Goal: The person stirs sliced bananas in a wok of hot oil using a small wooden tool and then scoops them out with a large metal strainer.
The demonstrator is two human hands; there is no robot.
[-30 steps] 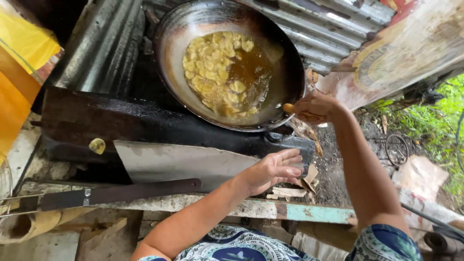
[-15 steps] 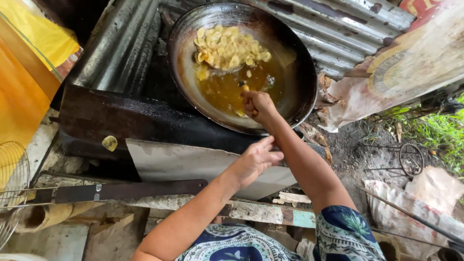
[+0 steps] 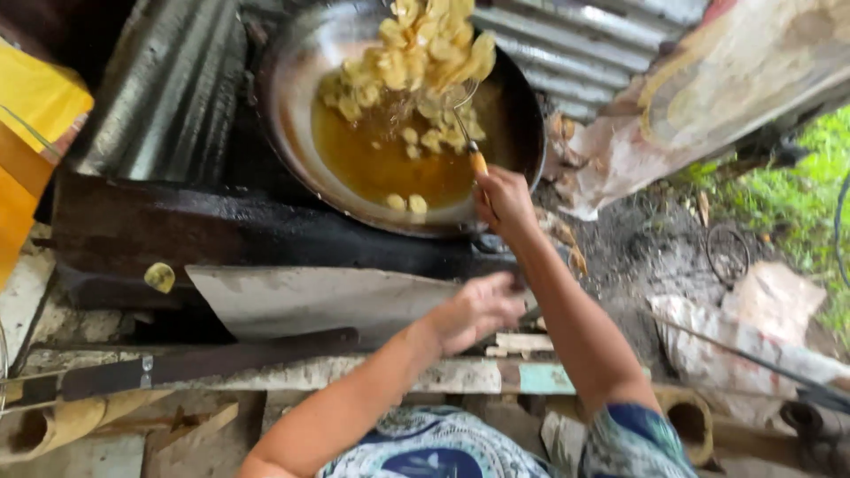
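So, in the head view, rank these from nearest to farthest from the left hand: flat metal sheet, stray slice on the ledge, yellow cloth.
1. Flat metal sheet: under the left hand.
2. Stray slice: far left on the dark ledge.
3. Yellow cloth: left edge, farthest.

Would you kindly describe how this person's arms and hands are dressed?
Both forearms are bare, as are the left hand and right hand, with no gloves, rings or watch visible. Short sleeves of a blue, white and green patterned garment reach about the elbows.
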